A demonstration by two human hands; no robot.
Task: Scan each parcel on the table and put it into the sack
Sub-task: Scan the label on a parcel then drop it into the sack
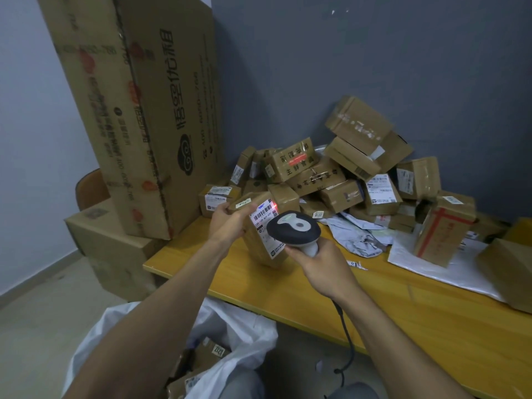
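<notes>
My left hand [227,221] grips a brown cardboard parcel [260,249] by its top end, holding it tilted above the yellow table [403,312]. Its white label faces me, with a red scan light on the barcode. My right hand [313,263] holds the handle of a black and white barcode scanner [293,227], its head just in front of the label. A white sack [244,335] lies open below the table's near edge, with parcels inside. A heap of brown parcels [345,174] fills the back of the table.
A tall cardboard box [138,110] leans against the wall at left, over lower boxes [109,240]. Grey and white plastic mailers [431,254] lie on the table at right. The scanner's black cable [348,341] hangs below my right wrist.
</notes>
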